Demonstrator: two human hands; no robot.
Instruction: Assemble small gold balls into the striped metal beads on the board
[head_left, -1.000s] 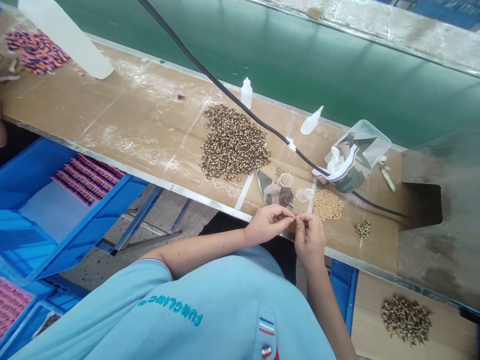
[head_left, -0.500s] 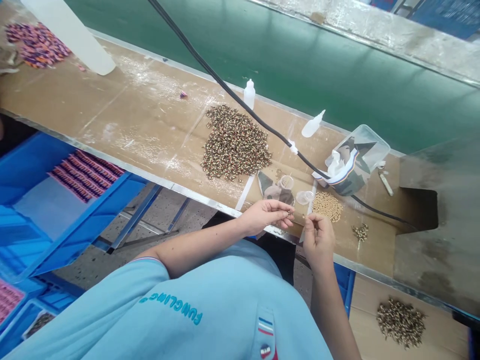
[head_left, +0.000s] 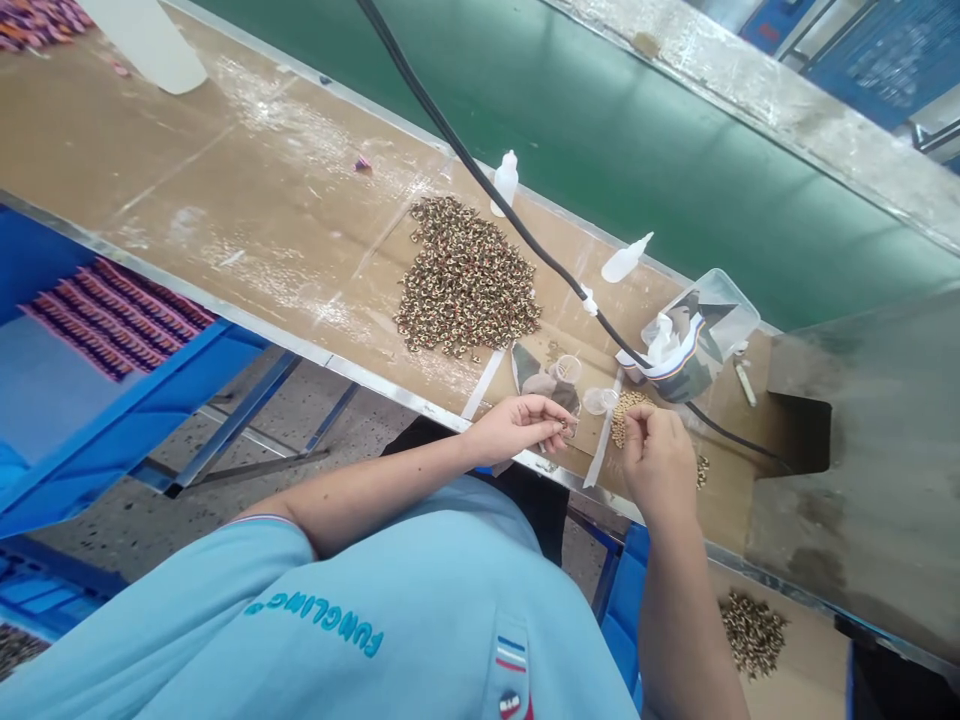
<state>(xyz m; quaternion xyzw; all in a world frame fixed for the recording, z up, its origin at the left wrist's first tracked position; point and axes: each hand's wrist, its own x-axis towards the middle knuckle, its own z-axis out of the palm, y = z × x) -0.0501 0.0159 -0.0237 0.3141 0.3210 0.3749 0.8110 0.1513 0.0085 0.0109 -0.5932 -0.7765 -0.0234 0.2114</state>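
Observation:
My left hand is held at the bench's near edge, its fingers pinched on a tiny dark bead-like part. My right hand is a little to the right, fingers curled, resting over a small heap of pale tan beads; what it pinches is hidden. A large pile of dark brown ring-shaped parts lies on the brown bench top just beyond my left hand. Two small clear cups stand between my hands and the pile.
A black cable crosses the bench diagonally. Two small white squeeze bottles and a clear box with rags stand by the green conveyor belt. Blue crates with striped parts are at left. A second dark pile lies below right.
My hands have parted: the right one moved right onto the tan beads, and the left kept its small part. The view shifted right and down.

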